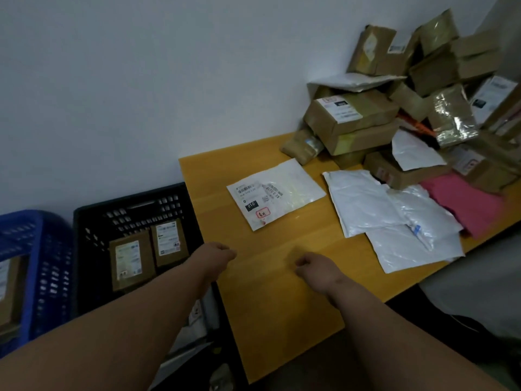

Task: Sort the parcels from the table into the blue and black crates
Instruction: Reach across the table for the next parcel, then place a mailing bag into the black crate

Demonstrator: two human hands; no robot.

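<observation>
We held both hands, left and right, loosely curled and empty over the bench, near a white mailer.

The frame is dim and soft, with a cool grey cast on the wall. The yellow table is the brightest, warmest area, at centre. Glare glints off a taped parcel at upper right and off the white mailer. Wide-angle distortion bends the edges; corners darken. The pink bag at right is smeared by motion blur.
</observation>
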